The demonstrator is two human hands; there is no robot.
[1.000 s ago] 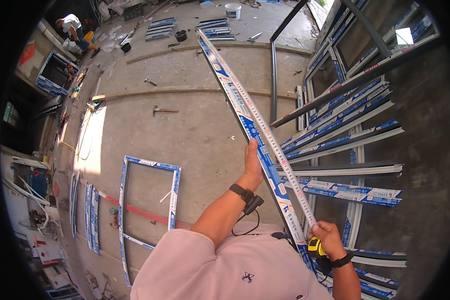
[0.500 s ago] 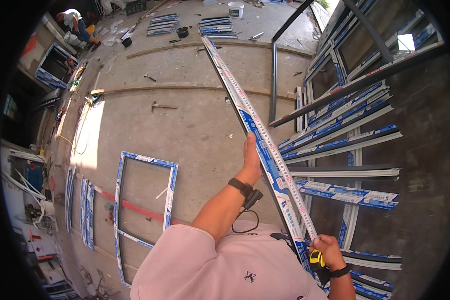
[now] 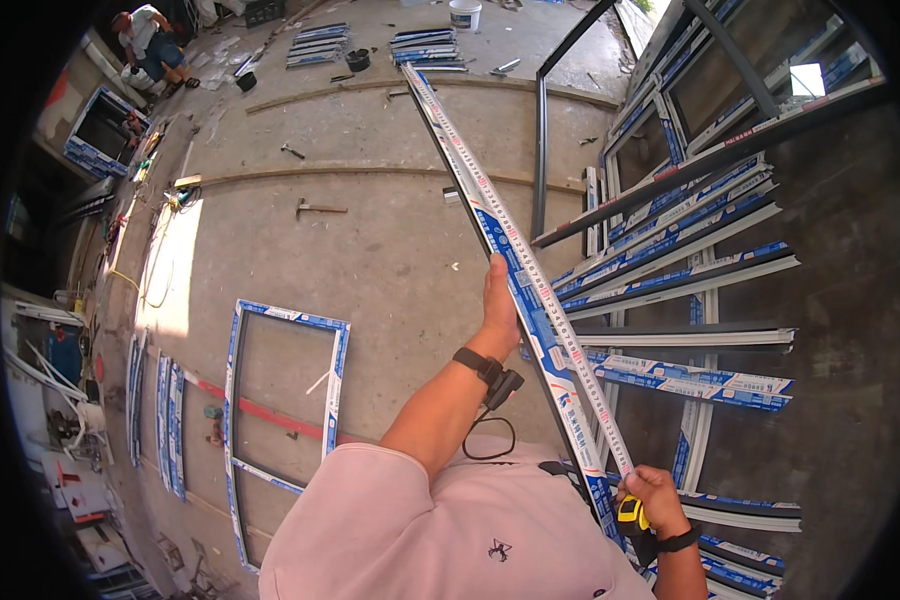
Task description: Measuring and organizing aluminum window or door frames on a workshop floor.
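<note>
Blu/wht rect. frame on gray flr, lower L. Hammer lies nr wood strip; wht bucket up top, nr stacked profiles. Co-worker far upper L.

Tape along a long bar — frame to its left, other bars right — bucket far ahead.
</note>
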